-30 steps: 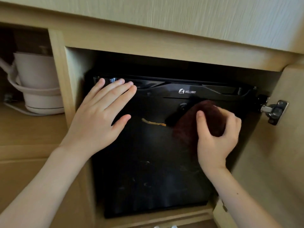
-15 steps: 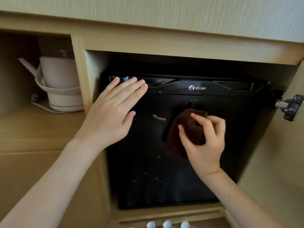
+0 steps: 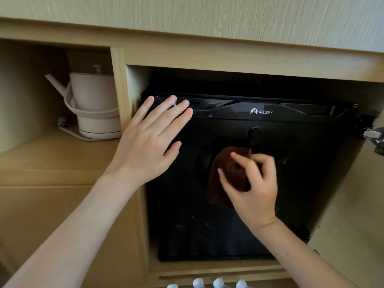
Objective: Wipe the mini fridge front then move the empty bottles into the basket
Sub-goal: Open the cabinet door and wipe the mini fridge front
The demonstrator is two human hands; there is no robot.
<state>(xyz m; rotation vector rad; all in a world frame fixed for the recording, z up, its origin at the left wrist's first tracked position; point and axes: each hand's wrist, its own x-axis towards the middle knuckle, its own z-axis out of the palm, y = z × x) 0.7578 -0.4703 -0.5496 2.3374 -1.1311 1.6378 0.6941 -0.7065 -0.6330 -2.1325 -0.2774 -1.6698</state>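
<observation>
Brown cloth (image 3: 216,190) half hides in the right hand (image 3: 256,194); only bottle caps (image 3: 219,283) show.

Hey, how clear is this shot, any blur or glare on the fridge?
Head view: the right hand and brown cloth look motion-blurred; the black fridge door is dim, with faint glare along its top; the cabinet frame bows from the wide lens.

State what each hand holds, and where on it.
The right hand pinches the brown cloth by its bunched upper part; the left hand holds nothing, flat on the mini fridge front.
</observation>
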